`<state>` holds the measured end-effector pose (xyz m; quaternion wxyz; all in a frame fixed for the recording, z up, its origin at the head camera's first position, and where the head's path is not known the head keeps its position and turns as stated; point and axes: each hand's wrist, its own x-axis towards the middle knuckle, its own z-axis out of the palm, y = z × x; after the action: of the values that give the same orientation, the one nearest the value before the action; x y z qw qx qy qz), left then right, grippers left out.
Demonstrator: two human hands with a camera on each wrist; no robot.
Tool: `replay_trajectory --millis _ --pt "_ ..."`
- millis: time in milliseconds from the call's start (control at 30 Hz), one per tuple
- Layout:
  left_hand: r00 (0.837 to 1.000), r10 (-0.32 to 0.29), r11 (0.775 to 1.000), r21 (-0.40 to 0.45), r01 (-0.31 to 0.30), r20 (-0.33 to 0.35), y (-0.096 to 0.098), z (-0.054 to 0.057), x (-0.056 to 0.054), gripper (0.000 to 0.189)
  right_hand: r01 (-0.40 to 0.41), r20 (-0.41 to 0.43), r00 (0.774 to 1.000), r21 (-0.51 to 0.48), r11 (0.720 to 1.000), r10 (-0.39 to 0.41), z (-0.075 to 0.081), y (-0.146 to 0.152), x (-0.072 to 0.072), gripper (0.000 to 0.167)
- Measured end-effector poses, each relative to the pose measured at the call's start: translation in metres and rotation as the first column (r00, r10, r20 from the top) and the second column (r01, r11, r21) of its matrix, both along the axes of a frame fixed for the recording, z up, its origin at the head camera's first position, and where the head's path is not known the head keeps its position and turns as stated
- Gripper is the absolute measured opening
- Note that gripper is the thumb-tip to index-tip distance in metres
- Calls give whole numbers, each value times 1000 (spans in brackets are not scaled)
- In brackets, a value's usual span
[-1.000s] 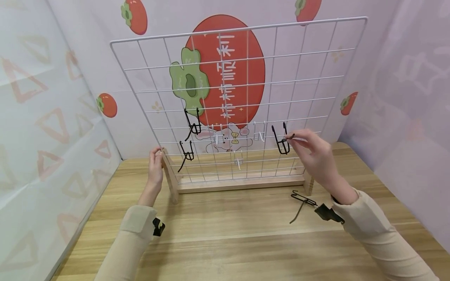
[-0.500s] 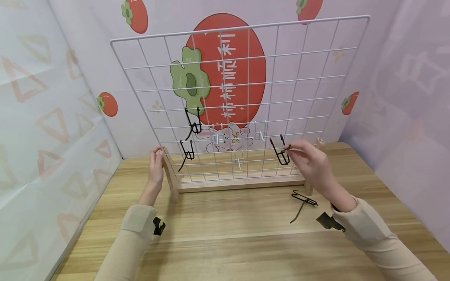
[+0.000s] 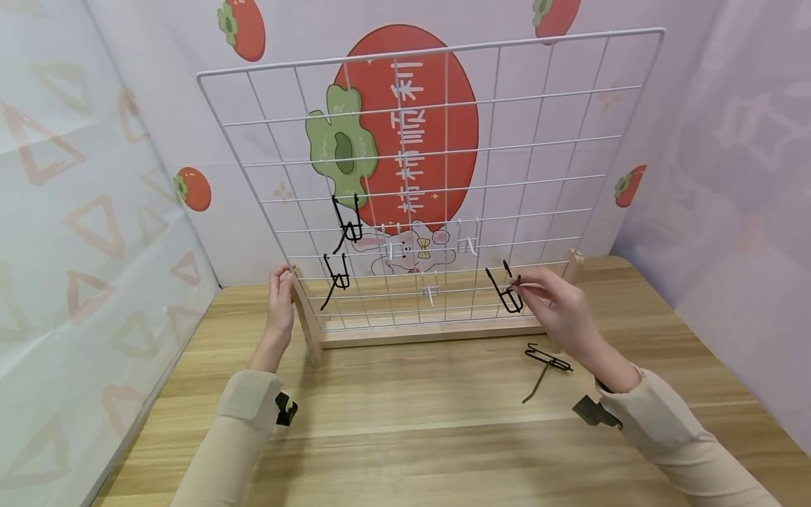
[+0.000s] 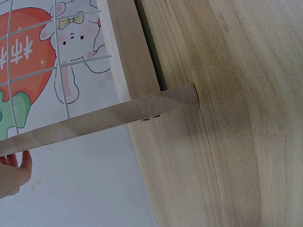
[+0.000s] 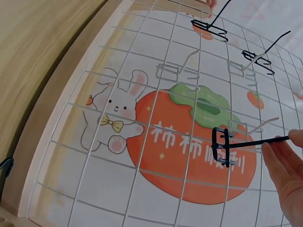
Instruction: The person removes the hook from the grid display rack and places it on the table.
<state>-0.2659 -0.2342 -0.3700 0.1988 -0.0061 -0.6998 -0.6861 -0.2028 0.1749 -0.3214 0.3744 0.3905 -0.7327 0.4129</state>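
Black hook (image 5: 251,143) sits at the wire grid (image 3: 437,52)'s lower right, its prong pinched in your right hand (image 3: 564,306), likely to leave its frame facing the wires. Your left hand (image 3: 279,299) grips the wooden side post (image 3: 308,324), presumably for steadiness.

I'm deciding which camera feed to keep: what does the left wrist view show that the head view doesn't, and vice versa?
Only left wrist: an oval fitting at the edge of the left wooden upright.

Only head: the right-hand grip pinching one black hook, two black hooks and three white hooks hanging on the wire grid, and a fourth black hook on the tabletop.

Both: the left-hand grip on that upright, grid, wooden base bar, tabletop, rabbit print and persimmon print.
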Motion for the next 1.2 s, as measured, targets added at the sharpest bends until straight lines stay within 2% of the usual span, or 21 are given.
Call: replay_trajectory --millis 200,467,633,767,1033,1200 --pt "1000 -2 1000 -7 2 3 -1 0 0 15 17 45 999 12 1000 -18 -9 3 0 36" --pt "1000 -5 1000 4 5 1 0 1 0 15 15 42 999 15 1000 -16 -19 6 -2 34" --pt "1000 -5 1000 9 5 -4 0 1 1 15 49 47 998 52 997 -52 -28 7 0 36" --pt "1000 -3 1000 2 3 -5 0 1 1 15 61 76 995 72 996 -66 -34 8 2 35" --pt "1000 -3 1000 13 3 -4 1 1 0 16 48 213 975 52 997 -58 -49 11 2 29" --pt "1000 -1 1000 9 2 -10 1 1 1 16 70 225 970 88 994 -88 -59 12 0 28"
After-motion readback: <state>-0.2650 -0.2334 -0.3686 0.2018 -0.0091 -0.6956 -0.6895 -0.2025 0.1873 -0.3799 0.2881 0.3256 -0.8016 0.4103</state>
